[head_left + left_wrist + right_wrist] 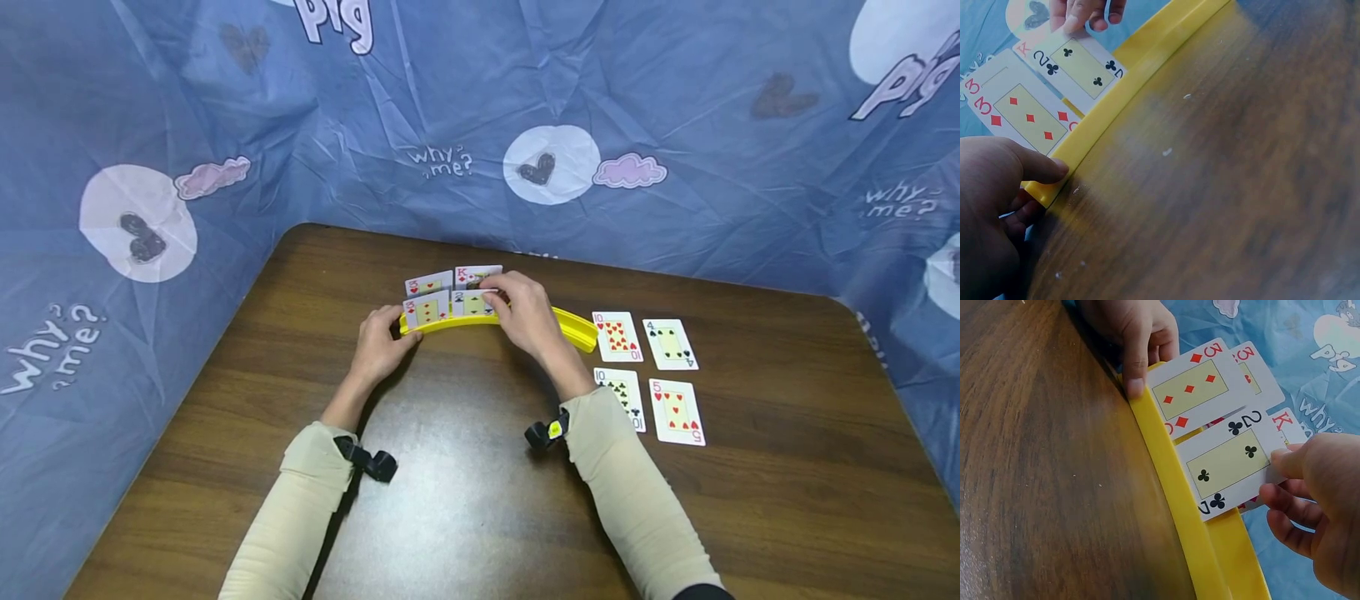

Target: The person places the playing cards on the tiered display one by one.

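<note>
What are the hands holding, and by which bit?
The left hand grips the yellow card holder by its left end. The right hand pinches the two of clubs near its top right corner.

Beige wrinkled sleeves [281, 521]; black wrist cameras [384, 467] on straps [346, 448], right one yellow-marked.

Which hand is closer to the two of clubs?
Right. The right hand pinches the two of clubs; the left hand is farther left, gripping the end of the yellow rack.
</note>
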The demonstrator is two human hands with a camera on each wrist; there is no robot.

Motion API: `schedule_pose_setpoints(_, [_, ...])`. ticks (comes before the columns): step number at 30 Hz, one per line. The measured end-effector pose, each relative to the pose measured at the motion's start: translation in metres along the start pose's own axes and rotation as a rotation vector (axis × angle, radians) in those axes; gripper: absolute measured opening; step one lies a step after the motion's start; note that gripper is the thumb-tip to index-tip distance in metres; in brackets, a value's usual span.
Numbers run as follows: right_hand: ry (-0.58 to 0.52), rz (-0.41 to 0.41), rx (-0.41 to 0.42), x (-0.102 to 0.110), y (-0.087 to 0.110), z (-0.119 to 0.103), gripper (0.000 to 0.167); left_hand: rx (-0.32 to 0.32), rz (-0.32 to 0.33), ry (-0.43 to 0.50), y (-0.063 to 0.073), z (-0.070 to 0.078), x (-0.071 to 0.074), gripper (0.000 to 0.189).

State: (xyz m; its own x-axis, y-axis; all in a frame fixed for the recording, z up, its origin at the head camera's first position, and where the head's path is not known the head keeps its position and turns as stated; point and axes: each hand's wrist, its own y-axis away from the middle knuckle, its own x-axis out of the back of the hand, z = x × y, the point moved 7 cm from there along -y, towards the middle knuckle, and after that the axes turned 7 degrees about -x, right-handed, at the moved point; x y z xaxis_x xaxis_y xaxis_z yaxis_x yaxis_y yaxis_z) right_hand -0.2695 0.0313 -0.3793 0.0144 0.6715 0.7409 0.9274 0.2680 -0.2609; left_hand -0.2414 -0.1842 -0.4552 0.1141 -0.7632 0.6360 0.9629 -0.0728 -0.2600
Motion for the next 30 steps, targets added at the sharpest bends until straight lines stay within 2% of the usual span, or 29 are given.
schedule_pose_setpoints(9, [-0.053,0.088,0.073,0.022,0.001,-0.012,0.017,-0.006,0.009,0.001,0.001,0.000,0.001,0.028])
schedule_pose_setpoints(19, [-0.084,0.126,0.105,0.057,0.006,-0.025,0.016,-0.008,0.003,0.000,0.000,0.001,0.000,0.027])
schedule_pose_setpoints(30, [-0.034,0.123,0.088,0.103,0.018,-0.013,0.019,0.003,-0.007,0.001,-0.001,0.001,0.000,0.029])
